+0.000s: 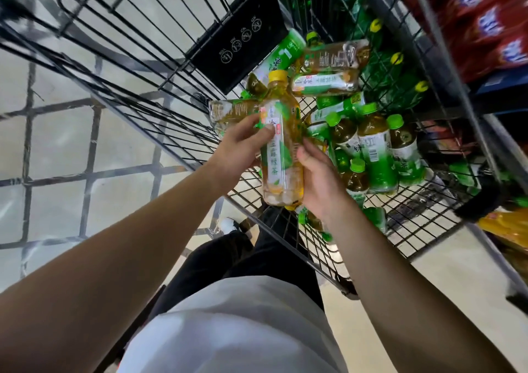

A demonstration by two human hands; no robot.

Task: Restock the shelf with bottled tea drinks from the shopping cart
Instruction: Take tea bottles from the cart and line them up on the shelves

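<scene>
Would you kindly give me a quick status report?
Both hands, left and right, grip yellow-capped clear plastic tea bottle above black wire cart. More bottles remain inside. Nothing blocking.

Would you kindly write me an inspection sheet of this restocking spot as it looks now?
Surface: wire shopping cart, its mesh floor partly bare.
Job's things: yellow-capped tea bottle held upright above the cart; green-capped bottles heaped inside.
Clutter: nothing seen.
Grippers: left hand and right hand both grip the held bottle.
Cables: nothing seen.
Surroundings: shelf with red packs at right; pale tiled floor.
</scene>
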